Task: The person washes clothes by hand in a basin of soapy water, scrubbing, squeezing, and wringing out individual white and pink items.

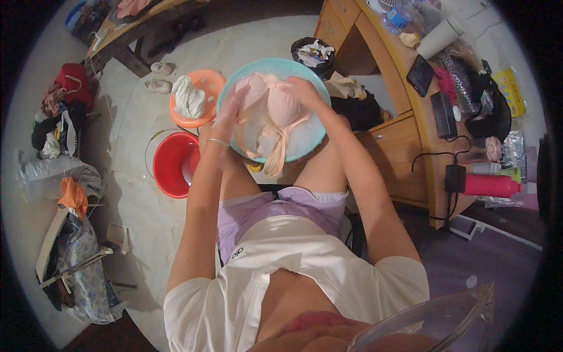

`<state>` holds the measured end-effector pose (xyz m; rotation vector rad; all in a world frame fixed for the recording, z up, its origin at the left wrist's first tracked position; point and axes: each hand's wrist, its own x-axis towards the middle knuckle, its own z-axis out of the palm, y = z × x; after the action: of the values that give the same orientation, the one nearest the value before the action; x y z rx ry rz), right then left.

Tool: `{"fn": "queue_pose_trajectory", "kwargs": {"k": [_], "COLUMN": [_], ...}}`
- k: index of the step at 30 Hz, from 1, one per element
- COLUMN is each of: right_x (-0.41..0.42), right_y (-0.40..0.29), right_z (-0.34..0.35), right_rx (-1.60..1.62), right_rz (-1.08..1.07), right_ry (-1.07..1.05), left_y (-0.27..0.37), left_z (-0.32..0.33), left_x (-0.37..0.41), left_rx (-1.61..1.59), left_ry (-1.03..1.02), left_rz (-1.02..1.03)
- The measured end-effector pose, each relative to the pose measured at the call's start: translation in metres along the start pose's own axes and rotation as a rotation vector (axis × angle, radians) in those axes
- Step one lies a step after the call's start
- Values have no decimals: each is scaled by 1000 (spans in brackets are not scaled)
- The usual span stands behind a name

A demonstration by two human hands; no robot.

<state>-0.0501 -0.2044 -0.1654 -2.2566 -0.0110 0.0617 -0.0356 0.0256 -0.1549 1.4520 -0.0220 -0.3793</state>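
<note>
A pale pink bra (pixel 283 109) is spread across a round teal basin (pixel 258 64). Beneath it, whitish sudsy water (pixel 310 134) fills the basin. At the basin's left side, my left hand (pixel 232 105) holds one cup of the bra; it is slightly blurred. On the other side, my right hand (pixel 303 91) grips the far edge of the other cup, its fingertips partly hidden by the fabric. Beige straps (pixel 277 158) hang down over the basin's near rim.
Left of the basin, an orange plastic stool (pixel 211 81) bears a wrung white cloth (pixel 189 97). A red bucket (pixel 173 165) stands nearer. Beyond the basin is a black-lined trash bin (pixel 313 53). A cluttered wooden desk (pixel 407 94) lines the right side.
</note>
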Motion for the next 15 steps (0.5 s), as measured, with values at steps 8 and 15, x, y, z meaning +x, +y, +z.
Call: {"fn": "queue_pose_trajectory", "kwargs": {"k": [8, 15], "right_x": [-7, -5], "right_y": [49, 68], "right_z": [59, 68], "right_rx": [-679, -780], "right_rz": [-267, -140], "right_ry": [198, -83], "left_y": [-61, -91], "left_z": [12, 33], "left_x": [45, 47], "left_rx": [987, 1380], "left_ry": [-60, -171], "left_rz": [347, 391]}}
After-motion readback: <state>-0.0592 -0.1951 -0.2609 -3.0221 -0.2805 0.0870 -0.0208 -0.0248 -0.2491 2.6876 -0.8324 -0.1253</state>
